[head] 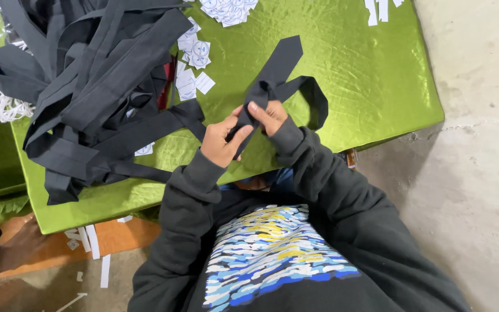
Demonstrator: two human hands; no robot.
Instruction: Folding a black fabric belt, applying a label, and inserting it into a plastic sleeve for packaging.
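Left hand [222, 140] and right hand [268, 117] meet just above the near edge of the desk [371, 75], both pinching one dark fabric strip [275, 72]. Left grip: thumb and fingers pressed together on the strip's lower run, which passes between the hands. Right grip: fingers curled and closed over the bunched part where the strip folds.

Strip position: held at its middle over the green desk cover, its flat pointed end lying on the cover beyond the hands. Long axis runs diagonally, from near-left by the left wrist up to far-right, pointed tip aimed away from the person. A second length leaves the right hand as a loop [317, 101] curving right and back (its far end is hidden behind the hand).

Handling judgement: keep both pinches close together so the fold stays tight, hold the strip flat and untwisted, edges aligned before pressing the crease.

Outward: a large pile of dark strips [88, 86] covers the desk's left half, well apart from the hands. Small white paper labels [194, 55] lie scattered between pile and strip; more paper scraps on the floor [480, 173].
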